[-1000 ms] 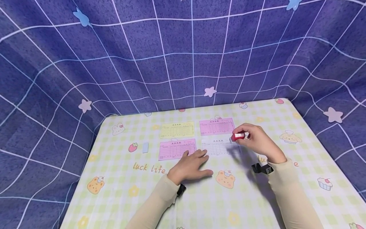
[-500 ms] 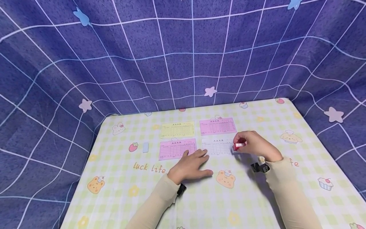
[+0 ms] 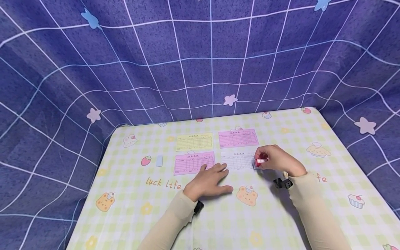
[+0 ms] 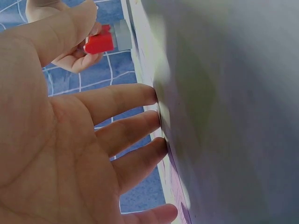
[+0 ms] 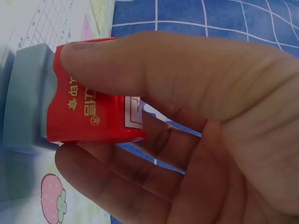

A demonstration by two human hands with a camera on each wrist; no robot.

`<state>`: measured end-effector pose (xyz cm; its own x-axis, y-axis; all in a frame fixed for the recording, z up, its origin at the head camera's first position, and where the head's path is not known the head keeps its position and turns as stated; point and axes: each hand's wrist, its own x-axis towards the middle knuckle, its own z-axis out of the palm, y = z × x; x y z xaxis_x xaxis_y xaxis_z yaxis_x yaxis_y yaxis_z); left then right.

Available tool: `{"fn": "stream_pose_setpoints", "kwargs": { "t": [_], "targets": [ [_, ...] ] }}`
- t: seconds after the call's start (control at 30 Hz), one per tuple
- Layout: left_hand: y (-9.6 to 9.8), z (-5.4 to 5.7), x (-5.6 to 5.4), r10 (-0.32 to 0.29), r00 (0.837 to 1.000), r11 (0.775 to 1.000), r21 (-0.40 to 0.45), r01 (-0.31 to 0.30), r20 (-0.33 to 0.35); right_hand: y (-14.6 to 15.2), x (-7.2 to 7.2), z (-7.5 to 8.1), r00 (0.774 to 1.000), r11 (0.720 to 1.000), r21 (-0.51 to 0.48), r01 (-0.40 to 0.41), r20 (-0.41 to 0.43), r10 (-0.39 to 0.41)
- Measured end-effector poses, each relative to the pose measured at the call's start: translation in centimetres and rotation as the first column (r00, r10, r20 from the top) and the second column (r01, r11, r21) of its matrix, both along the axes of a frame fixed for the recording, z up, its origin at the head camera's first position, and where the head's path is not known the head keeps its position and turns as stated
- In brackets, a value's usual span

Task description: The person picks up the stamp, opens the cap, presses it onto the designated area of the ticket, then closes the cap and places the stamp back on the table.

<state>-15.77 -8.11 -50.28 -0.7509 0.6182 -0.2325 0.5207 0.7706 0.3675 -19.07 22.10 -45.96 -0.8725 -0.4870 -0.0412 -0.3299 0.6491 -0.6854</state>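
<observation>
My right hand [image 3: 278, 160] grips a red stamp [image 3: 260, 162] with a grey-blue lower part. In the right wrist view, the thumb lies along the red stamp body [image 5: 100, 107], which has gold lettering, with fingers on the other side. The stamp stands upright at the lower right part of a white printed form [image 3: 235, 161], its base down on the paper. My left hand [image 3: 209, 182] lies with spread fingers, its fingertips touching a pink form [image 3: 186, 164] and the near left corner of the white form. Whatever is under the stamp is hidden.
Behind these lie a yellow form [image 3: 193, 141] and a second pink form [image 3: 237, 138]. A small light-blue rectangular piece [image 3: 159, 160] sits left of the forms. The checked tablecloth [image 3: 125, 225] bears printed cartoons. A blue curtain [image 3: 193, 62] stands behind the table.
My right hand has moved the stamp down and slightly nearer, from above the white form onto its right part. The left hand has stayed in place.
</observation>
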Motion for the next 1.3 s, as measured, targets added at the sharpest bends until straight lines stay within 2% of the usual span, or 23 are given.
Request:
{"fn": "stream_pose_setpoints", "kwargs": {
  "t": [0.33, 1.3],
  "targets": [
    [0.10, 0.32, 0.03, 0.006, 1.000, 1.000, -0.002, -0.006, 0.002, 0.07, -0.02, -0.13, 1.000, 1.000, -0.008, -0.004, 0.020, 0.005],
    [-0.03, -0.13, 0.05, -0.001, 1.000, 1.000, -0.005, 0.000, -0.017, 0.32, -0.29, -0.79, 0.999, 1.000, -0.007, -0.011, 0.052, 0.012]
  ]
}}
